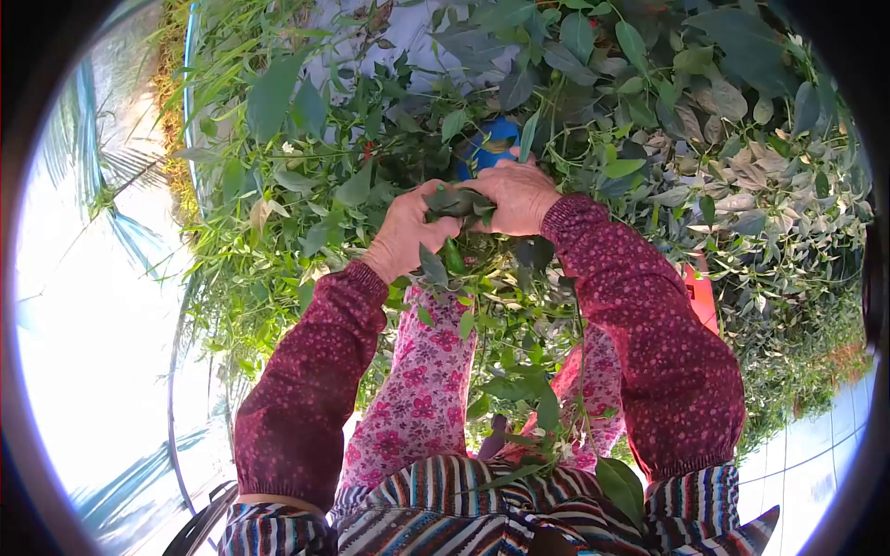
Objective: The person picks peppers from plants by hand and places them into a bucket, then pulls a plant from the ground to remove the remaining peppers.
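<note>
My left hand [408, 230] is closed, with thumb and fingers pinched at a leafy stem [456, 204] whose dark leaves lie between my two hands. From the other side my right hand [517, 196] curls its fingers round the same leafy stem, thumb toward the left hand. Just below the left fingertips hangs a glossy green pepper [453, 257]. Behind the right hand a blue object [491, 146] shows, partly covered by leaves and fingers.
Dense pepper plants [324, 185] with small white flowers surround both hands. Drier, greyish foliage [742, 185] stands to the right. An orange-red object [701, 298] sits beside my right sleeve. Bright plastic sheeting [88, 371] runs along the left. Loose leafy sprigs [547, 408] hang over my lap.
</note>
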The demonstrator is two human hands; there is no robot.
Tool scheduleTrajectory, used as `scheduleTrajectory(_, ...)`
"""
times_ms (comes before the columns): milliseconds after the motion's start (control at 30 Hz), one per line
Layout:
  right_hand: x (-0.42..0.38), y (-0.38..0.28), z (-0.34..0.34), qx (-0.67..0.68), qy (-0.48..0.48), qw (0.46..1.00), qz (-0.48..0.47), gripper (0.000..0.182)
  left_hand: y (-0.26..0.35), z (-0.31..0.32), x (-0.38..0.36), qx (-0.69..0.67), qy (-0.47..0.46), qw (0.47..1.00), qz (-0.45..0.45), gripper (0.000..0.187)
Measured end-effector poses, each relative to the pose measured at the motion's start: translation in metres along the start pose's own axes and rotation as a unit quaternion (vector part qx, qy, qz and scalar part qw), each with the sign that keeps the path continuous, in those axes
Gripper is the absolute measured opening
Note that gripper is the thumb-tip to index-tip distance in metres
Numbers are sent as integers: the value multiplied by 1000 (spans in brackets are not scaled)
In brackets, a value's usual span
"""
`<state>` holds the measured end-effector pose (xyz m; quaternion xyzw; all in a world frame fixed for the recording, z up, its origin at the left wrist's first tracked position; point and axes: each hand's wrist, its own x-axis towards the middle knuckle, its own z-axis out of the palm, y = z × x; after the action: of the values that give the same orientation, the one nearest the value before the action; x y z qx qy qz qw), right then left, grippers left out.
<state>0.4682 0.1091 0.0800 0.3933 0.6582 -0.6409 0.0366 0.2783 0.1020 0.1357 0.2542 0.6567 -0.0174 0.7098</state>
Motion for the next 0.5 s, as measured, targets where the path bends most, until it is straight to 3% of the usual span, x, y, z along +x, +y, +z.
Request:
scheduleTrajectory(67, 4, 3, 4, -39, -57, 997, 34, 52, 6, 0, 5, 112, -37, 993, 21, 41)
scheduleTrajectory(133, 5, 6, 0, -15, -34, 999, 34, 42, 6, 1, 15, 111, -43, 992, 40, 39)
scheduleTrajectory(233, 4, 9, -6, 43, -55, 995, 73, 41, 25, 8, 16, 18, -74, 997, -14, 34)
scheduleTrajectory(333, 8, 7, -4, 68, -28, 995, 73, 39, 33, -8, 19, 38, -104, 993, -45, 28)
scheduleTrajectory(400, 12, 5, -4, 77, -18, 994, 71, 35, 28, -12, 18, 27, -105, 994, -5, 28)
scheduleTrajectory(500, 19, -1, -2, 37, 27, 999, -10, 24, 40, -12, 0, -60, -55, 997, -6, 25)
